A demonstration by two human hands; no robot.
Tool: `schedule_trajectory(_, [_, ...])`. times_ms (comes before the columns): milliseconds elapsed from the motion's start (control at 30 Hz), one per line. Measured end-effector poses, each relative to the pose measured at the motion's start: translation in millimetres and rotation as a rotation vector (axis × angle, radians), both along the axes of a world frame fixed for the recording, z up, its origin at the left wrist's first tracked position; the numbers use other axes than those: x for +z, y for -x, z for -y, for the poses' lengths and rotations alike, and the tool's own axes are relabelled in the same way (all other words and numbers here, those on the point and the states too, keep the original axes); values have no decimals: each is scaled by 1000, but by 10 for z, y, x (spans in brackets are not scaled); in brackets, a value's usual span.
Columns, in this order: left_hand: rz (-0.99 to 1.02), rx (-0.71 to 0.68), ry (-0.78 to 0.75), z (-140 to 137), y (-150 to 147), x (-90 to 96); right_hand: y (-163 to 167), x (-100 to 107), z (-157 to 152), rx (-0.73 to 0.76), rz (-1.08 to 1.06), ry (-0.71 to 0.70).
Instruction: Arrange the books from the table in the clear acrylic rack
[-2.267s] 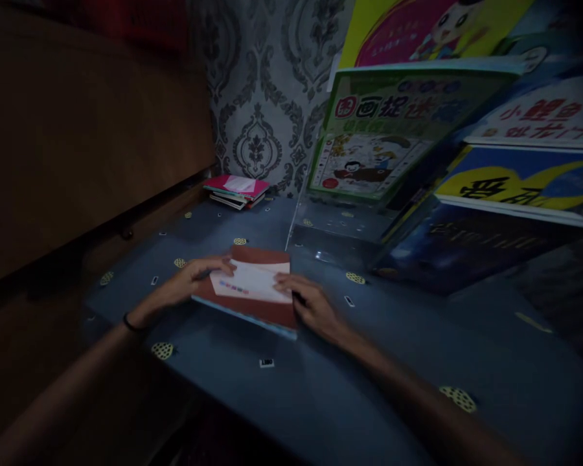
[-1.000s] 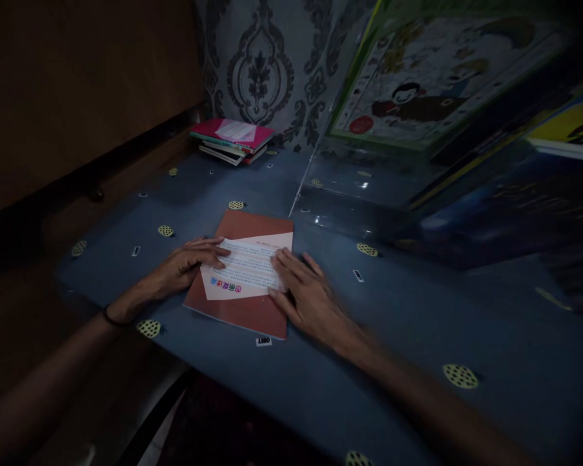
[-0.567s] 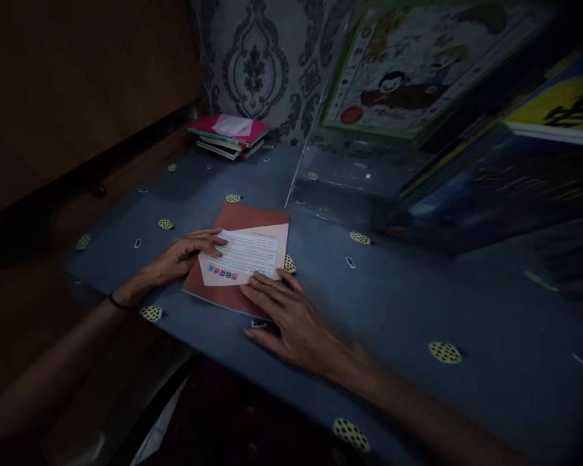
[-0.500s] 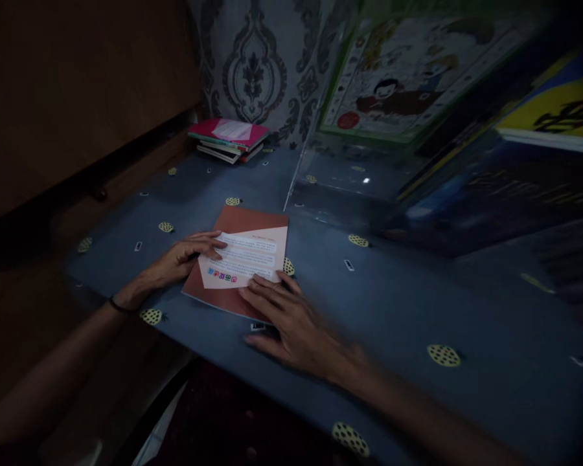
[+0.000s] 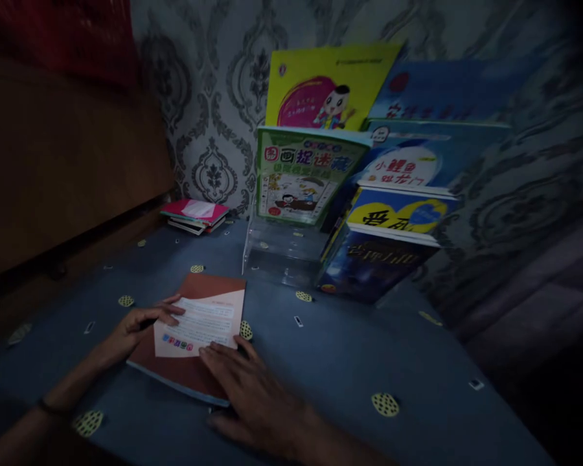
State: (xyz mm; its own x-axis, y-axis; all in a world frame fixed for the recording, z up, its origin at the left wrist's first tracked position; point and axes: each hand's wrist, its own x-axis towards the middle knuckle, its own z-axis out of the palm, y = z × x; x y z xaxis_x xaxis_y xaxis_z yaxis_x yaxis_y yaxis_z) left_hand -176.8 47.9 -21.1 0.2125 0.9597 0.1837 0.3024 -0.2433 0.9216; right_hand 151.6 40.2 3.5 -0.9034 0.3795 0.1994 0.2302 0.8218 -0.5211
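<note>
Lying flat on the blue tablecloth [image 5: 350,349], the brown book [image 5: 189,369] sits under both our hands: left hand [image 5: 131,327] and right hand [image 5: 252,388] rest open-palmed on it, gripping nothing. We judge it not yet shelved; the clear display rack [image 5: 282,252] beyond holds several picture books [image 5: 306,175].

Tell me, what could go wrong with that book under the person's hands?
The brown book lies near the table's front edge, so a push from the right hand might slide it off. The left hand presses its pale panel, which could crease. Dim light makes slips likelier.
</note>
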Motion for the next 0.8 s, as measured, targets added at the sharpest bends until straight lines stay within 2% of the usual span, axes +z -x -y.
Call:
schedule_trajectory(100, [20,23,-10,-20,48,-91,-6,-3,13,-25,-36,-30])
schedule_trajectory(233, [46,25,-42,-57,99,-205,11,-111,-32,-36,-69,-115])
schedule_trajectory(367, [56,30,-27,-72,119,-185,29,-196,-130,-52,-145,-204])
schedule_trajectory(500, [26,8,-25,-89,128,-140,33,-249,-224,-124,-232,-166])
schedule_trajectory(667, [39,22,-38,-172,160,-257,28,-501,-380,-281,-494,-213])
schedule_trajectory(800, [54,4,-80,-226,155,-285,33,-679,-492,-262,-583,-260])
